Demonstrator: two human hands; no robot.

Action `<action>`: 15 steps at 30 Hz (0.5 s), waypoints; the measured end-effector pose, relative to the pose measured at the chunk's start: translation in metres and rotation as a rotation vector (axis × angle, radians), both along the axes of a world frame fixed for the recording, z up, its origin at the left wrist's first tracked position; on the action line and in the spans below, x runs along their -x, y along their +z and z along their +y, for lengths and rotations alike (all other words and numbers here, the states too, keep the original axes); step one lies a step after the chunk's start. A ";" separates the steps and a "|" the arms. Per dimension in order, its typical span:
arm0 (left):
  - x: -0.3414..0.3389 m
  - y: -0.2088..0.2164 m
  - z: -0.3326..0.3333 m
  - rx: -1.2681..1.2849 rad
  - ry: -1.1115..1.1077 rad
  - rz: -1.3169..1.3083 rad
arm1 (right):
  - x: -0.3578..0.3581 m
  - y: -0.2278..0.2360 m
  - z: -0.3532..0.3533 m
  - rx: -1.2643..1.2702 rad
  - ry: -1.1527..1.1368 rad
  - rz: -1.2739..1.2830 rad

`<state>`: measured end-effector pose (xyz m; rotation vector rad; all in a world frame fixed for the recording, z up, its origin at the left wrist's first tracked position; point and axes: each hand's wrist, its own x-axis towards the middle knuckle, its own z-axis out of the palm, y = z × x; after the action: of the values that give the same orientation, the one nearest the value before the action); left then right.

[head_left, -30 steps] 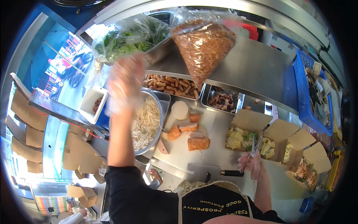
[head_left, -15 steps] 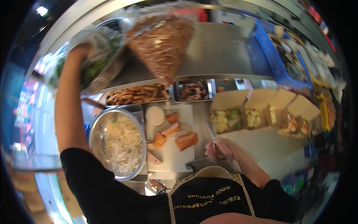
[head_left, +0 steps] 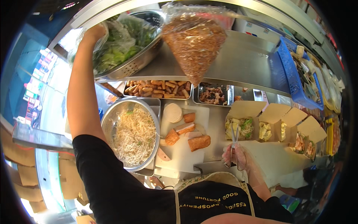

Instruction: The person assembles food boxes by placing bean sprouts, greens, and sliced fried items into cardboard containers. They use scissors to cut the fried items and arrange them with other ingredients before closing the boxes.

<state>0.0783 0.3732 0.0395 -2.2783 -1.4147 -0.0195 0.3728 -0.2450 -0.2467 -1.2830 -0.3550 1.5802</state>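
Note:
My left hand [head_left: 96,33] is at the far left, by the edge of a perforated metal colander [head_left: 137,65] heaped with leafy greens [head_left: 128,43]. Clear plastic wraps around this hand and its fingers are hidden. In a clear plastic glove, my right hand [head_left: 238,155] is closed on the handles of metal scissors [head_left: 234,135]. The blades point away from me, slightly apart, in front of the leftmost open cardboard box [head_left: 244,110], which holds noodles, greens and pale yellow pieces.
Bean sprouts and noodles fill a metal bowl [head_left: 104,128] on the left. Browned pieces [head_left: 198,142] and a knife handle [head_left: 163,154] lie on a white cutting board [head_left: 179,164]. Behind are fried-roll trays, a shelf with a bag of brown crumbs [head_left: 195,41], and a blue basket [head_left: 294,84].
The view has swung, so the counter sits further right in it. My left hand has moved toward the colander's left edge. The scissors now stand out plainly, blades pointing toward the leftmost box.

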 end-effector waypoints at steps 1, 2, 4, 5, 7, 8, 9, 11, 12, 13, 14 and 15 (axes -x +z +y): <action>0.002 0.003 -0.003 -0.005 0.005 -0.054 | 0.003 0.004 0.004 -0.027 0.041 -0.045; 0.006 0.005 -0.008 -0.015 0.006 -0.119 | 0.007 0.008 0.011 -0.104 0.087 -0.084; 0.013 0.011 -0.022 -0.107 -0.036 -0.195 | 0.015 0.016 0.025 -0.071 0.198 -0.097; 0.016 0.013 -0.031 -0.083 -0.045 -0.375 | 0.020 0.020 0.033 -0.093 0.253 -0.108; 0.024 0.018 -0.057 0.042 -0.095 -0.794 | 0.032 0.028 0.052 -0.127 0.350 -0.122; 0.031 0.017 -0.074 0.142 -0.122 -1.006 | 0.038 0.032 0.060 -0.142 0.396 -0.132; 0.042 0.015 -0.096 -0.016 -0.169 -1.053 | 0.044 0.036 0.069 -0.164 0.444 -0.169; 0.062 0.021 -0.133 -0.038 -0.169 -1.182 | 0.056 0.045 0.091 -0.191 0.549 -0.237; 0.074 0.017 -0.156 -0.132 -0.128 -1.178 | 0.062 0.050 0.105 -0.317 0.597 -0.326; 0.085 0.012 -0.176 -0.035 -0.136 -1.429 | 0.070 0.054 0.120 -0.439 0.645 -0.386; 0.101 0.002 -0.201 -0.274 0.048 -1.087 | 0.082 0.056 0.139 -0.519 0.676 -0.524; 0.109 -0.014 -0.219 -0.247 -0.011 -1.213 | 0.093 0.060 0.157 -0.530 0.731 -0.654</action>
<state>-0.0305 0.1540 0.0250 -2.0435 -1.7176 -1.6973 0.2798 -0.0876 -0.1864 -1.2675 -1.6888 1.4166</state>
